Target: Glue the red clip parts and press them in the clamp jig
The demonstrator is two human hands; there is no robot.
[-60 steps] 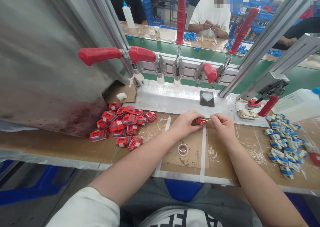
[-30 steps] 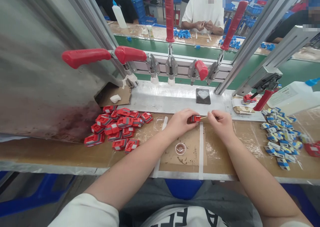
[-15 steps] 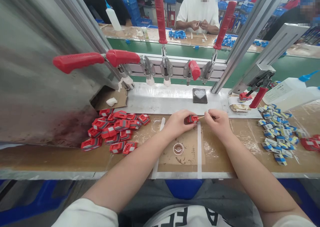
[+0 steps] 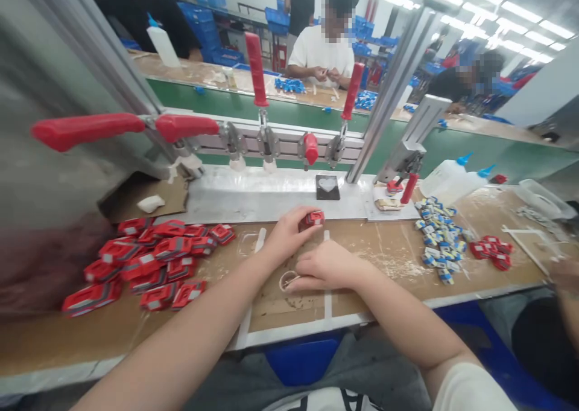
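My left hand is closed around a small red and grey plastic part, holding it just above the cardboard-covered bench near the metal base plate. Lower down, my right hand reaches across to a small round clear cup with a little liquid in it. Its fingers are pinched together at the cup's rim. The thin stick they grip is mostly hidden by the fingers. To the left lies a heap of similar red and grey parts.
Red-handled toggle clamps stand on a metal frame behind the hands. A dark block with a pale heart shape rests on the base plate. Blue, white and yellow parts lie right, near white bottles. Co-workers sit across.
My right hand has moved left and down from the red part to the cup, taking the stick along. My left hand still holds the part. The view has shifted right and tilted.
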